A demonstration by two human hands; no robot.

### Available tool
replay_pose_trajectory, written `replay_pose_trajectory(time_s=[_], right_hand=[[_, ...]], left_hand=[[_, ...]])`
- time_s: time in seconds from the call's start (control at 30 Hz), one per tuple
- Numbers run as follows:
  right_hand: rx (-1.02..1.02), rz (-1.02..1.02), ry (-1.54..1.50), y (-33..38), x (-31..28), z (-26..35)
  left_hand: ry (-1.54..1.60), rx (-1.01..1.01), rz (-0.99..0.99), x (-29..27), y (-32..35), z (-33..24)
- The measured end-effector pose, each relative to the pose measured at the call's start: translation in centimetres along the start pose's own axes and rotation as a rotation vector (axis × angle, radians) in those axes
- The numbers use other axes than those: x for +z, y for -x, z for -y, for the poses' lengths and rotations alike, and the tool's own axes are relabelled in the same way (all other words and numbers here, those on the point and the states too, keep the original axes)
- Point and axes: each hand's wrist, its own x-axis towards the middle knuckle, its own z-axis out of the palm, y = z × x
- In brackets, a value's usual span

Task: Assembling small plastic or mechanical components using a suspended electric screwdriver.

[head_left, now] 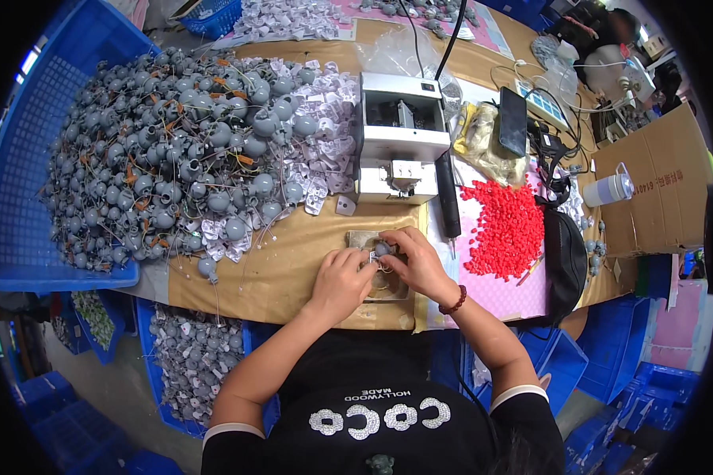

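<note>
My left hand (342, 279) and my right hand (414, 261) meet over a small square pad (360, 237) at the table's front edge. Together they pinch one small grey round part (383, 249) with a thin wire on it. My right wrist wears a dark red bead bracelet (454, 302). A large heap of the same grey round parts (174, 150) with wires spills from the left across the table. White flat pieces (325, 150) lie mixed along the heap's right side.
A white boxy bench machine (398, 138) stands just behind my hands. A pile of small red caps (505, 228) lies to the right on a pink sheet. A blue crate (24, 158) is at left, a black bag (564, 261) and cardboard box (657, 190) at right.
</note>
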Motion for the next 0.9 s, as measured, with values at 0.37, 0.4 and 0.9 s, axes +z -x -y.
replay_pose_trajectory(time_s=[0.37, 0.4, 0.9], right_hand=[[0.024, -0.482, 0.271, -2.8, -4.5, -6.9], [0.053, -0.502, 0.385, -3.8, -5.1, -8.2], [-0.249, -0.565, -0.836, -6.8, -11.1, 3.1]], left_hand=[[-0.025, -0.081, 0.039, 0.6, -2.2, -0.8], [-0.033, -0.078, 0.041, 0.7, -2.4, -0.8], [0.071, -0.181, -0.081, 1.4, -1.9, -1.0]])
